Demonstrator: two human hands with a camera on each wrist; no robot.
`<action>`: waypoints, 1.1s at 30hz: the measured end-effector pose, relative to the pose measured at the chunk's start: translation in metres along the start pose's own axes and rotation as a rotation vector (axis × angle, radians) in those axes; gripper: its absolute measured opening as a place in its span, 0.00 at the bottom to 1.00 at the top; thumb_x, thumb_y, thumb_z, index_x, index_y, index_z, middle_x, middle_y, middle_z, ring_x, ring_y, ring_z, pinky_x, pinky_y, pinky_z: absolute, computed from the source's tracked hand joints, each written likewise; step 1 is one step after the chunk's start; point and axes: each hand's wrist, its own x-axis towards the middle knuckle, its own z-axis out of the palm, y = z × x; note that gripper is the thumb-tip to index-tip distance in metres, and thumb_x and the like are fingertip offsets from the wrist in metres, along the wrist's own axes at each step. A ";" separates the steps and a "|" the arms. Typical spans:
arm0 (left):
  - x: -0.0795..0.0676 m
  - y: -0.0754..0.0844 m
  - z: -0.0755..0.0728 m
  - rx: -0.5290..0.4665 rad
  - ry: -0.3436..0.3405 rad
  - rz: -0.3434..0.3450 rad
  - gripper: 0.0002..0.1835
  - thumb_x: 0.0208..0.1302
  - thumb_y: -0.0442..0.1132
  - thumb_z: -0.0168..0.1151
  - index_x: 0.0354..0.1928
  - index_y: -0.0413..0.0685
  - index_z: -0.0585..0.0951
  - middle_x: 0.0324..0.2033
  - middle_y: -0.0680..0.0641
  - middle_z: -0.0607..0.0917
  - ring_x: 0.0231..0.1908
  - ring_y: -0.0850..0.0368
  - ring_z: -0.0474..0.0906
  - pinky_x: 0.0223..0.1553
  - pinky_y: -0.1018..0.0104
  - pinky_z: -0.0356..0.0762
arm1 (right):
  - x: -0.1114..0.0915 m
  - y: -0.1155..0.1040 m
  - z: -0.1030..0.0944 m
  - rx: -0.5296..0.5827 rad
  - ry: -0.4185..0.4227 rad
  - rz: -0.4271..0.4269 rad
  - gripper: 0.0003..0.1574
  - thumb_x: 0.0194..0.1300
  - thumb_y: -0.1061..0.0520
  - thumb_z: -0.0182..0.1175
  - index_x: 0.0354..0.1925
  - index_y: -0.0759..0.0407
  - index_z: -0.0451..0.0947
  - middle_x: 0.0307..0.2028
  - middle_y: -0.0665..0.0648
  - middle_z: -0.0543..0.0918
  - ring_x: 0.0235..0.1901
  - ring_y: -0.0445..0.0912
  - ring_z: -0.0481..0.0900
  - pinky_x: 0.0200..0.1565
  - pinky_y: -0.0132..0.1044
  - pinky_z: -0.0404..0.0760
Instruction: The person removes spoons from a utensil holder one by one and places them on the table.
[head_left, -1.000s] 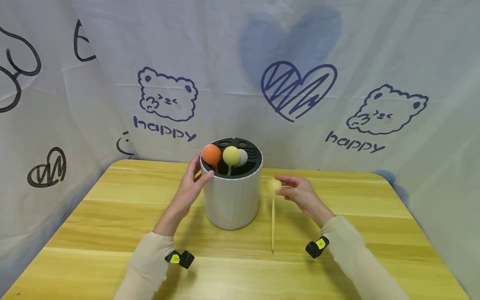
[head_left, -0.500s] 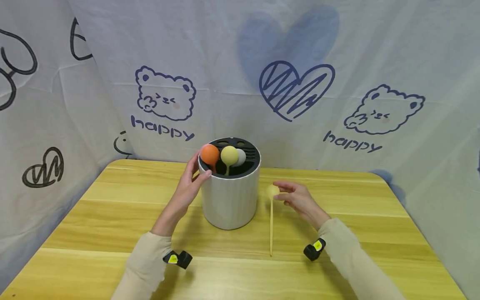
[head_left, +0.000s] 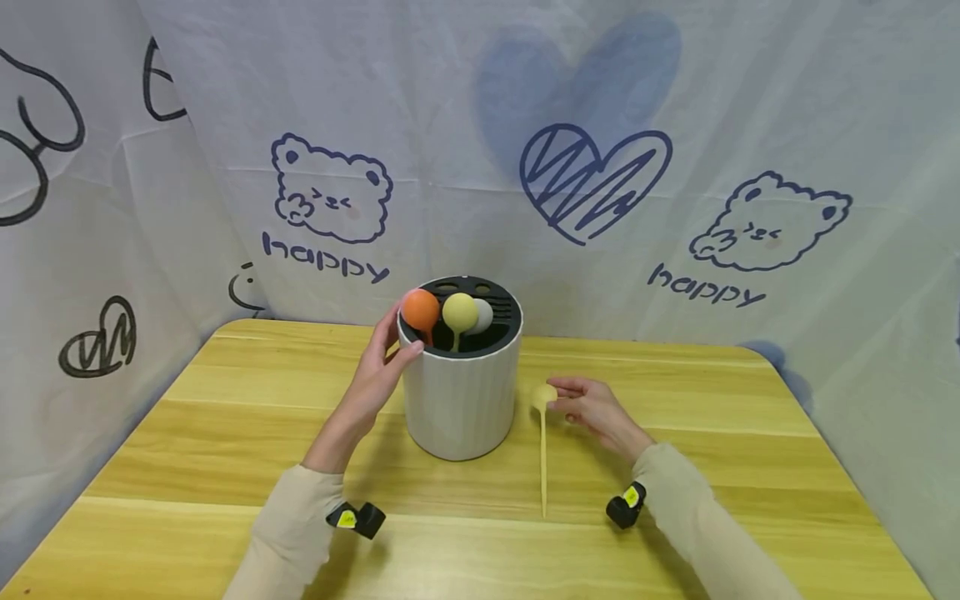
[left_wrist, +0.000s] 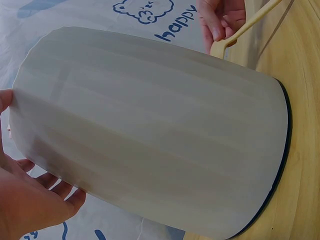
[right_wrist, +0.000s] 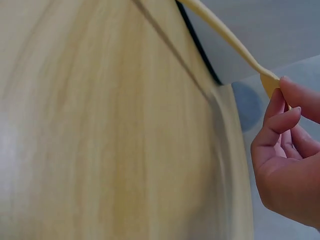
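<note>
A white ribbed utensil holder (head_left: 459,408) with a black slotted top stands upright on the table. My left hand (head_left: 375,375) holds its left side near the rim, thumb in front; in the left wrist view the fingers (left_wrist: 60,187) curl against its wall. Beside the holder, on the right, my right hand (head_left: 596,414) pinches a pale yellow spoon (head_left: 543,454) by the edge of its round head. The spoon's thin handle points toward me, and its shadow lies apart from it in the right wrist view.
An orange round-headed utensil (head_left: 420,310), a yellow one (head_left: 460,312) and a white one (head_left: 480,317), partly hidden, stand in the holder's front opening. The wooden table (head_left: 720,467) ends at a printed cloth (head_left: 465,150) behind.
My right hand and the spoon have moved down in the head view, toward me, beside the holder. The left hand keeps its hold, and the holder stays in place.
</note>
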 end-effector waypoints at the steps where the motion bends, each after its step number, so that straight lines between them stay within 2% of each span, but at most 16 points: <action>1: 0.000 0.000 0.000 -0.001 -0.001 -0.001 0.37 0.71 0.43 0.52 0.76 0.49 0.49 0.73 0.44 0.52 0.71 0.47 0.49 0.69 0.46 0.49 | 0.001 0.002 0.000 -0.008 0.000 -0.003 0.32 0.62 0.67 0.62 0.63 0.74 0.68 0.54 0.63 0.74 0.32 0.38 0.72 0.28 0.28 0.72; 5: 0.001 0.000 0.000 -0.006 0.000 0.000 0.37 0.71 0.43 0.52 0.76 0.49 0.49 0.73 0.43 0.52 0.71 0.47 0.49 0.69 0.46 0.49 | 0.003 0.007 0.000 -0.039 -0.001 -0.003 0.31 0.62 0.66 0.62 0.62 0.73 0.68 0.56 0.64 0.74 0.33 0.39 0.72 0.29 0.28 0.72; 13: 0.001 -0.002 -0.001 -0.005 0.001 -0.009 0.37 0.71 0.43 0.52 0.76 0.49 0.49 0.73 0.43 0.52 0.71 0.46 0.49 0.69 0.45 0.49 | 0.007 0.014 0.000 -0.078 -0.037 -0.015 0.30 0.62 0.68 0.62 0.60 0.76 0.69 0.52 0.65 0.77 0.30 0.39 0.73 0.29 0.28 0.73; 19: 0.001 -0.002 -0.001 -0.002 0.000 -0.020 0.37 0.71 0.44 0.51 0.76 0.51 0.49 0.74 0.44 0.52 0.72 0.47 0.48 0.69 0.46 0.48 | 0.008 0.017 0.003 -0.136 -0.016 -0.007 0.27 0.60 0.68 0.63 0.58 0.76 0.72 0.45 0.63 0.80 0.33 0.40 0.74 0.30 0.29 0.75; 25: 0.000 -0.002 0.000 -0.004 -0.001 0.001 0.37 0.71 0.43 0.51 0.76 0.50 0.49 0.74 0.43 0.52 0.72 0.46 0.48 0.69 0.45 0.48 | 0.007 0.019 0.004 -0.172 -0.012 -0.016 0.27 0.60 0.67 0.64 0.57 0.76 0.72 0.46 0.64 0.81 0.33 0.40 0.75 0.30 0.29 0.74; 33: 0.000 -0.001 0.000 -0.004 -0.002 -0.005 0.37 0.71 0.43 0.51 0.76 0.50 0.48 0.74 0.43 0.52 0.72 0.46 0.48 0.69 0.46 0.48 | 0.009 0.021 0.002 -0.266 0.006 -0.032 0.24 0.59 0.65 0.66 0.54 0.73 0.76 0.37 0.57 0.83 0.32 0.41 0.75 0.28 0.30 0.73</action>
